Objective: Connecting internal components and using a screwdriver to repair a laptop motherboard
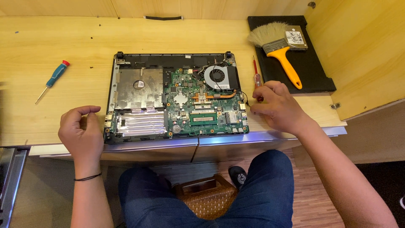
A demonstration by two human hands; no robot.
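Right hand [276, 105] clamped on red screwdriver [256, 79] by opened laptop [177, 97], left hand [80, 131] empty, loosely curled

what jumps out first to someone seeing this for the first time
An opened laptop base with its green circuit board and round fan lies mid-table. The right hand grips a red screwdriver at its right edge; the left hand hovers empty at its left. A yellow-handled brush lies on a black panel at the far right.
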